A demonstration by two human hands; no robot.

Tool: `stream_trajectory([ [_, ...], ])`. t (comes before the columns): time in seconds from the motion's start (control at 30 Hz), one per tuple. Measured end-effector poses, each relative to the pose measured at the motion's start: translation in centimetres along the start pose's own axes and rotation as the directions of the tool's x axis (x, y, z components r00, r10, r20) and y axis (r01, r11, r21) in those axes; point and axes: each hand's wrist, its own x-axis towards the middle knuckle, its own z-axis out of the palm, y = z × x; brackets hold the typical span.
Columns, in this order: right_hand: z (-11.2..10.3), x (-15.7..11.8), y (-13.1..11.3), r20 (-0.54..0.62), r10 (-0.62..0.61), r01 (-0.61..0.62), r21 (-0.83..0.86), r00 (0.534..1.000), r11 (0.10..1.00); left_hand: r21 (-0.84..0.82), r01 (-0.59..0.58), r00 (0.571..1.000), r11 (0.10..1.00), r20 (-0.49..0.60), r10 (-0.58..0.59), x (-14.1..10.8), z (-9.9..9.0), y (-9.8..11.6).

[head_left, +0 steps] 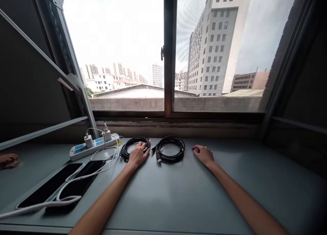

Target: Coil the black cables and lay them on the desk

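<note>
Two coils of black cable with plug ends lie side by side on a grey-blue table (163,201). My left hand (137,155) is on the left cable coil (125,147), at its right side. Its fingers reach into the ring and the thumb lies along the outer edge, with the strands between them. The right cable coil (170,158) lies flat, a short way from both hands, its plugs on its left side. My right hand (204,154) rests on the table to the right of that coil, fingers curled in, with nothing visible in it.
A white power strip (95,146) with plugged-in chargers stands at the back left. White charging cables (84,177) run over two dark phones (51,185). Another person's hand (9,160) shows at the left edge. Behind the table is a window (167,58), with metal shelf posts beside it.
</note>
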Motion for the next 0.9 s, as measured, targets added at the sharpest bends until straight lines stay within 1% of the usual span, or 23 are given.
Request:
stream_trajectory([
  [0.13, -0.1, -0.3, 0.0, 0.005, -0.008, 0.008, -0.023, 1.000, 1.000, -0.018, 0.023, 0.997, 1.000, -0.069, -0.024, -0.3, -0.2, 0.2],
  [0.37, -0.2, -0.5, 0.0, 0.023, -0.007, 0.007, -0.040, 1.000, 0.999, -0.051, 0.061, 0.986, 0.997, -0.155, -0.068, -0.2, -0.1, 0.0],
  [0.47, -0.2, -0.3, 0.0, 0.022, -0.006, 0.007, -0.049, 1.000, 0.999, -0.091, 0.102, 0.970, 0.991, -0.211, -0.119, 0.0, -0.5, 0.2],
  [0.53, -0.2, -0.3, 0.0, 0.015, -0.007, 0.008, -0.054, 1.000, 0.998, -0.127, 0.154, 0.945, 0.980, -0.272, -0.184, 0.1, -0.9, 0.3],
  [0.63, -0.2, -0.2, 0.0, 0.005, -0.018, 0.019, -0.063, 1.000, 0.998, -0.182, 0.241, 0.888, 0.953, -0.354, -0.292, 0.4, -1.8, 0.0],
  [0.7, -0.2, -0.2, -0.1, 0.003, -0.025, 0.025, -0.068, 1.000, 0.997, -0.212, 0.298, 0.846, 0.931, -0.392, -0.360, 0.6, -2.3, -0.4],
  [0.77, -0.2, -0.3, -0.1, 0.003, -0.025, 0.025, -0.071, 1.000, 0.997, -0.239, 0.322, 0.819, 0.916, -0.414, -0.396, 0.5, -2.6, -0.8],
  [0.83, -0.2, -0.3, -0.1, 0.007, -0.023, 0.023, -0.072, 1.000, 0.997, -0.297, 0.272, 0.819, 0.915, -0.428, -0.382, 0.4, -2.7, -0.9],
  [0.9, -0.2, -0.3, -0.1, 0.013, -0.023, 0.024, -0.070, 1.000, 0.997, -0.401, 0.167, 0.819, 0.901, -0.452, -0.353, 0.2, -2.7, -0.9],
])
